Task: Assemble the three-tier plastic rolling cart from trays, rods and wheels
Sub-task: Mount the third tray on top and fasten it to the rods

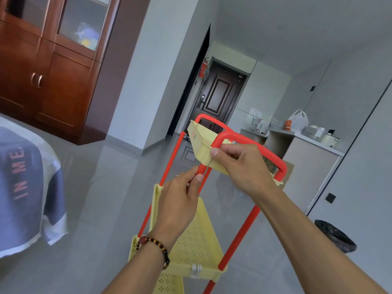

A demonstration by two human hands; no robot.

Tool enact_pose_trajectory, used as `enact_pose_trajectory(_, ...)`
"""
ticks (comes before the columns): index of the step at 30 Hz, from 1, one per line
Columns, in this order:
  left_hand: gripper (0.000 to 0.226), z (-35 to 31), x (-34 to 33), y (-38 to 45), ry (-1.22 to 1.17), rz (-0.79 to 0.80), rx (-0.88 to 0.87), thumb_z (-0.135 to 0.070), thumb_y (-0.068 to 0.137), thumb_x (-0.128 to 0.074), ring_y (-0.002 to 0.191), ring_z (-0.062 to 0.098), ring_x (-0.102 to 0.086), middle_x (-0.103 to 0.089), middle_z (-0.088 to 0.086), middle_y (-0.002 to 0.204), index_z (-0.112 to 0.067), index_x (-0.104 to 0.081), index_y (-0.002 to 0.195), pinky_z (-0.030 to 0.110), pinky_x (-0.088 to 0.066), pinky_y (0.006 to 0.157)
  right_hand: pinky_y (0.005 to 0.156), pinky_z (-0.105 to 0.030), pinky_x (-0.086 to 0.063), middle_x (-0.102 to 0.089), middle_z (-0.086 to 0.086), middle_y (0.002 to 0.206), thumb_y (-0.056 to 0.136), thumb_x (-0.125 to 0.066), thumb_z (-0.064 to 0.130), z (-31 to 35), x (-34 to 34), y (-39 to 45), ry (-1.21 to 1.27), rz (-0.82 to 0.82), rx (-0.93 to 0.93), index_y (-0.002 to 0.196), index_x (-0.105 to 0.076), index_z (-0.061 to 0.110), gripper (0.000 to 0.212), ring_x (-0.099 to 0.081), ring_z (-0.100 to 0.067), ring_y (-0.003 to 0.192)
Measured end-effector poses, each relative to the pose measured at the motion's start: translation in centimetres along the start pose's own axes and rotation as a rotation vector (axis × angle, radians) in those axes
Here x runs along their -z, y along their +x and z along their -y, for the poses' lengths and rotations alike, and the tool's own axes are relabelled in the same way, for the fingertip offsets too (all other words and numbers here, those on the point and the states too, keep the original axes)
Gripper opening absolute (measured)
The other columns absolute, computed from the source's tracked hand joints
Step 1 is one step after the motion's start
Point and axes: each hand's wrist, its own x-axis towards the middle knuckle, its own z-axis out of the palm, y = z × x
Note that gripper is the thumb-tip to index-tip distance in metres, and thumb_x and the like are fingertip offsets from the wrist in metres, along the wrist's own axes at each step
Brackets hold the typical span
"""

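- A dark wooden cabinet [48,66] with glass upper doors is seen at the far left wall, and a dark entrance door [218,96] at the end of the room, with a red fire extinguisher [202,70] hung beside its frame
- A cloth-covered piece of furniture [23,187] printed with orange letters is seen at the left edge, near the cart but apart from it
- A counter [305,149] stands behind the cart on the right; a white plastic bag [297,122] and some pale kitchen vessels [322,134] are set on its top
- A round bin lined with a black bag [337,236] stands on the floor at the right, well apart from the cart; its contents cannot be made out
- The yellow top tray [201,143] is held tilted above the cart, with a red U-shaped handle [244,139] arching over it
- The tray's near wall is gripped by the right hand [239,166], thumb curled over the outside
- A red rod [201,168] just under the tray is pinched between thumb and fingers of the left hand [180,200], which wears a bead bracelet [157,247]
- The perforated middle tray [197,240] is fixed between red rods, and the lowest tray [169,283] shows beneath it; nothing is seen lying in either
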Motion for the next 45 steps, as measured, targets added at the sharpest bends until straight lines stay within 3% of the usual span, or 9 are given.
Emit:
enact_pose_trajectory(3,0.032,0.2,0.1,0.2,0.012,-0.006,-0.009,-0.037,0.099,-0.046,0.071,0.018,-0.065,-0.064,-0.006,0.076,-0.036,-0.061,0.127,0.048,-0.055,0.065,0.052,-0.023,-0.030,-0.043,-0.003,0.060,0.093,-0.065,0.030,0.0,0.1,0.1,-0.044,-0.001,-0.001,0.075,-0.070,0.000,0.035,-0.034,-0.011,0.055)
enact_pose_trajectory(10,0.026,1.0,-0.1,0.2,0.035,-0.036,-0.090,-0.038,0.099,-0.044,0.067,0.021,-0.063,-0.062,-0.001,0.074,-0.042,-0.058,0.121,0.051,-0.053,0.061,0.058,-0.032,-0.034,-0.041,0.001,0.059,0.090,-0.068,0.031,0.0,-0.3,0.5,-0.052,-0.030,-0.012,0.060,-0.060,0.012,0.037,-0.035,-0.012,0.056)
enact_pose_trajectory(15,0.027,1.1,-0.3,0.1,0.039,-0.043,-0.117,-0.042,0.098,-0.043,0.067,0.020,-0.063,-0.061,-0.003,0.073,-0.043,-0.054,0.122,0.051,-0.052,0.061,0.067,-0.042,-0.048,-0.058,-0.021,0.071,0.089,-0.069,0.033,-0.4,-0.7,0.6,-0.101,-0.017,0.009,0.076,-0.070,0.003,0.033,-0.046,-0.018,0.061)
enact_pose_trajectory(21,0.027,0.7,-0.4,-0.2,0.020,-0.075,-0.080,-0.039,0.098,-0.047,0.069,0.018,-0.064,-0.064,-0.001,0.077,-0.028,-0.068,0.111,0.051,-0.052,0.064,0.060,-0.033,-0.038,-0.051,-0.006,0.062,0.092,-0.065,0.033,-0.6,-0.2,0.5,-0.116,0.022,0.003,0.077,-0.071,0.004,0.033,-0.041,-0.013,0.058)
enact_pose_trajectory(28,0.023,0.6,-0.5,0.0,0.143,-0.101,-0.120,-0.033,0.100,-0.046,0.066,0.017,-0.061,-0.063,-0.002,0.070,-0.023,-0.067,0.097,0.048,-0.051,0.060,0.078,-0.042,-0.039,-0.047,0.007,0.052,0.096,-0.058,0.036,-1.1,-1.5,-0.3,-0.180,0.026,0.014,0.081,-0.075,0.012,0.034,-0.041,-0.012,0.054)
enact_pose_trajectory(32,0.025,-0.1,0.2,0.5,0.195,-0.041,-0.069,-0.035,0.100,-0.043,0.070,0.014,-0.061,-0.062,-0.006,0.070,-0.022,-0.063,0.094,0.040,-0.051,0.060,0.061,-0.030,-0.034,-0.049,0.002,0.058,0.101,-0.050,0.029,-0.6,-1.1,-0.4,-0.305,0.106,0.078,0.074,-0.063,0.006,0.039,-0.044,-0.015,0.057)
enact_pose_trajectory(38,0.025,0.0,1.1,1.4,0.317,-0.068,0.007,-0.033,0.103,-0.039,0.066,0.016,-0.056,-0.059,-0.004,0.070,-0.020,-0.060,0.103,0.032,-0.040,0.052,0.076,-0.028,-0.037,-0.063,0.003,0.094,0.095,-0.054,0.023,-2.7,4.0,-1.1,-0.576,-0.433,0.127,0.095,-0.068,0.017,0.016,-0.052,-0.017,0.092)
enact_pose_trajectory(42,0.025,-0.2,1.1,1.7,0.330,-0.101,0.043,-0.030,0.103,-0.038,0.064,0.012,-0.053,-0.057,-0.004,0.070,-0.019,-0.060,0.103,0.029,-0.033,0.049,0.086,-0.034,-0.047,-0.062,0.001,0.116,0.101,-0.040,0.033,-5.5,6.7,0.2,-0.464,0.021,-0.186,0.125,-0.058,0.028,0.030,-0.055,-0.024,0.110)
enact_pose_trajectory(45,0.027,-0.1,0.8,2.0,0.332,-0.128,0.056,-0.029,0.103,-0.038,0.063,0.014,-0.052,-0.058,0.000,0.070,-0.016,-0.061,0.101,0.028,-0.031,0.049,0.082,-0.028,-0.043,-0.059,0.006,0.111,0.104,-0.042,0.028,-6.0,7.4,0.0,-0.371,0.103,-0.143,0.132,-0.054,0.023,0.031,-0.057,-0.019,0.109)
